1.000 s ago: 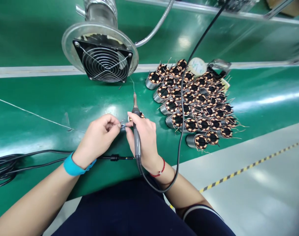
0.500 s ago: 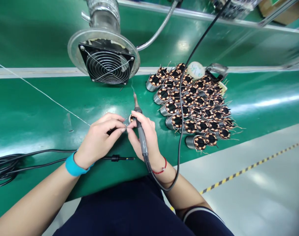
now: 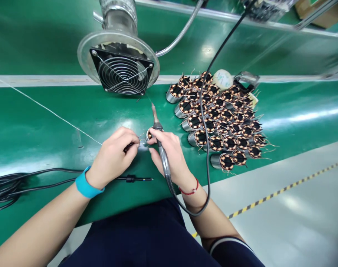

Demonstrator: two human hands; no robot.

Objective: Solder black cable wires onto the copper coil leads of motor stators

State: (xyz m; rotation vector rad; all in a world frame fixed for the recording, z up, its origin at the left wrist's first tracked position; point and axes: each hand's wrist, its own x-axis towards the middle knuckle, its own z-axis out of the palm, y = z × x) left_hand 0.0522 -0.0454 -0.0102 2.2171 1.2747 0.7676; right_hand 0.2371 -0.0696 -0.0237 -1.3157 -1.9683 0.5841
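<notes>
Two hands (image 3: pixel 111 157) | right fingers (image 3: pixel 166 137) curl round soldering iron (image 3: pixel 165 163) | left fingers (image 3: pixel 132 145) pinch something hidden

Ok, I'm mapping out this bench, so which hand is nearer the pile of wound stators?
Right hand, holding the soldering iron, is just left of the wound stators; the left hand is farther left, beyond it.

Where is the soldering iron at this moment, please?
In the head view, the soldering iron lies in the right hand, at centre, just right of the wound stator, below the caged fan.

Wound stators (image 3: pixel 216 122) right, extraction fan (image 3: pixel 123 76) ahead
</notes>
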